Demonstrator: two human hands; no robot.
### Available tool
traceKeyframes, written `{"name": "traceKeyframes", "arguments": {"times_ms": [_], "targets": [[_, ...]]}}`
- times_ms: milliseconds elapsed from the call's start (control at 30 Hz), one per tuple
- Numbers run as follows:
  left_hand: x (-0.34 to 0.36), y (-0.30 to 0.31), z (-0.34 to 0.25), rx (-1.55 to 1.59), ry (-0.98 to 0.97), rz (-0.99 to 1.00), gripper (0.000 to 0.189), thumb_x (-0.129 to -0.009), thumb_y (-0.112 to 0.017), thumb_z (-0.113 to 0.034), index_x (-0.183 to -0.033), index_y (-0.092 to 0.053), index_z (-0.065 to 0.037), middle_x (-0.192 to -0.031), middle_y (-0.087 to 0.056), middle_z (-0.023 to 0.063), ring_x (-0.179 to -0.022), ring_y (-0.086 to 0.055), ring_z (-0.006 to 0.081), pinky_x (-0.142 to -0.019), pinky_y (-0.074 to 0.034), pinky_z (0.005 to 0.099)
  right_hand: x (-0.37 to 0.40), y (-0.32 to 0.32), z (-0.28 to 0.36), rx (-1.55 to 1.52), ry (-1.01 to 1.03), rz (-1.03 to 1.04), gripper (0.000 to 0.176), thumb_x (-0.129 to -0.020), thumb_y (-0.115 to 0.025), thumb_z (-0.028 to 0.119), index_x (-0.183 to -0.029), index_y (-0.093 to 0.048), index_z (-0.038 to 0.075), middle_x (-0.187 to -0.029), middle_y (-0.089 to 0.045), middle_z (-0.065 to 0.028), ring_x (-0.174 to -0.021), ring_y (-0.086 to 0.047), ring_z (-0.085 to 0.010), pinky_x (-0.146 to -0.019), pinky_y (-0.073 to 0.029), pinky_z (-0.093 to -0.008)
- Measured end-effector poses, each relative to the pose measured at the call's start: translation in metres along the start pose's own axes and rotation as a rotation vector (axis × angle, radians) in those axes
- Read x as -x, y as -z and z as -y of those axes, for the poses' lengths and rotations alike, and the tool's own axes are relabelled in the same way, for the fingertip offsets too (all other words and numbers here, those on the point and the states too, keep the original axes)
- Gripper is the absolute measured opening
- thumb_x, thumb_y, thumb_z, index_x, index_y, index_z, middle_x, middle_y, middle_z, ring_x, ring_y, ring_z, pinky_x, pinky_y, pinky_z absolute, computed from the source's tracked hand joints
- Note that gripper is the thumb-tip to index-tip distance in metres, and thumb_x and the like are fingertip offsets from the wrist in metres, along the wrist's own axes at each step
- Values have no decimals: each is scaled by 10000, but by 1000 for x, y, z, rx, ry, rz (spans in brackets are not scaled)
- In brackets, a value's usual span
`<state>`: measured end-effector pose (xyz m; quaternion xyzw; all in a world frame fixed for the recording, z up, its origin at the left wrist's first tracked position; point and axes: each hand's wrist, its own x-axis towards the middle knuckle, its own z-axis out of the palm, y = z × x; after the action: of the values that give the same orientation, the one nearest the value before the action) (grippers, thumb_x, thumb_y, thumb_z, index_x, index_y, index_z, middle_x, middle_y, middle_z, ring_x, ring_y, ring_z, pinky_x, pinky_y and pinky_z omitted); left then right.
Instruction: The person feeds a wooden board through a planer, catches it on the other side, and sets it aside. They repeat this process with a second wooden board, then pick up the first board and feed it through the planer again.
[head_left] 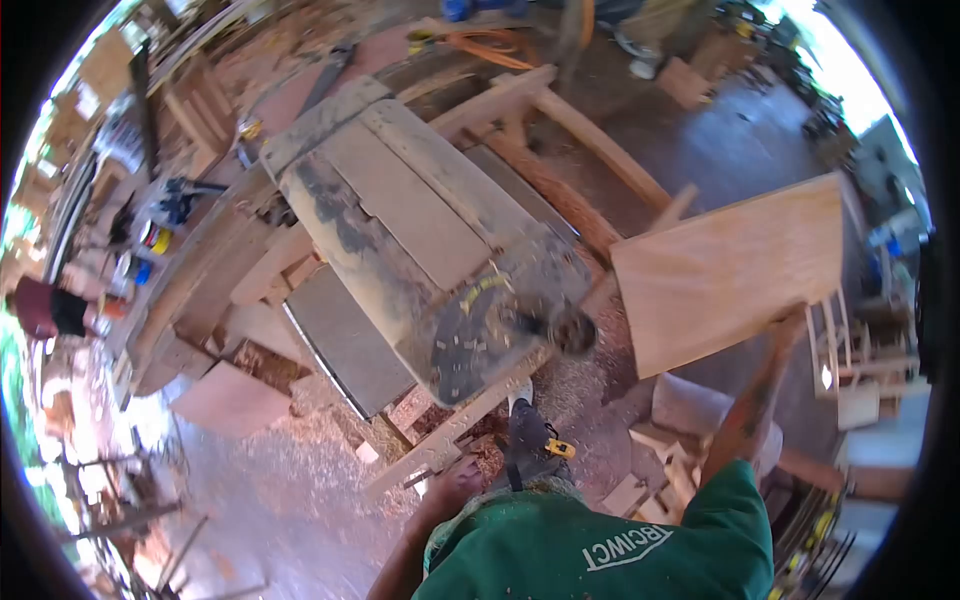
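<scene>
My right hand grips the lower edge of a large, flat wooden panel, held out at arm's length to the right of the machine. My left hand is low by my waist, its fingers curled, close to the wooden beam along the machine's near side. What lies in those fingers, if anything, does not show. Between and beyond my hands stands a dusty woodworking machine with a flat top, a curved yellow scale and a round black knob at its near end.
Wood shavings cover the floor around my feet. Timber offcuts lie by my right side, and a wooden frame stands behind the machine. Farther left, a person is near a cluttered bench. A yellow tape measure shows at my waist.
</scene>
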<state>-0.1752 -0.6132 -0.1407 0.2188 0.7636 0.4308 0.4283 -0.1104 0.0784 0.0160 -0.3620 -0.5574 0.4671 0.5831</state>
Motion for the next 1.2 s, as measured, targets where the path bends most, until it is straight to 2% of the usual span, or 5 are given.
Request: {"name": "traceKeyframes", "arguments": {"times_ms": [100, 233, 500, 633, 1200], "targets": [[-16, 27, -120, 85, -225, 87, 679, -791, -630, -250, -1329, -294, -8, -1218, -476, 176, -1123, -482, 251, -928, -390, 314, 103, 87, 34, 1036, 366, 144, 308, -922, -415, 305, -752, -530, 76, -628, -464, 50, -529, -438, -96, -438, -356, -266], [17, 10, -154, 350, -494, 175, 691, -762, -672, -182, -1308, -297, 14, -1253, -415, 214, -1093, -474, 234, -915, -381, 324, 250, 112, 64, -338, -456, -196, 302, -926, -397, 303, -898, -566, 53, -780, -599, -22, -670, -568, -158, -578, -501, -277], [150, 33, -129, 503, -285, 65, 293, -775, -613, -47, -1031, -541, 77, -901, -626, 96, -810, -575, 134, -702, -467, 259, 526, 157, -15, -722, -997, -142, 368, -901, -425, 312, -1094, -515, 12, -1112, -570, -138, -1007, -560, -264, -901, -452, -429], [124, -3, -67, 310, -328, -111, 253, -742, -626, -59, -935, -555, 88, -841, -630, 129, -774, -582, 153, -670, -462, 273, 671, 206, -81, -387, -1165, 55, 300, -861, -528, 356, -927, -539, 64, -709, -538, 0, -496, -508, -132, -420, -437, -321], [-11, -123, 203, -390, 133, 151, 303, -687, -534, -68, -972, -556, 33, -866, -627, 188, -842, -611, 309, -780, -457, 366, 779, 224, 51, 322, -1161, -101, 318, -854, -527, 287, -994, -548, 2, -789, -580, -71, -742, -565, -188, -658, -443, -288]]}}
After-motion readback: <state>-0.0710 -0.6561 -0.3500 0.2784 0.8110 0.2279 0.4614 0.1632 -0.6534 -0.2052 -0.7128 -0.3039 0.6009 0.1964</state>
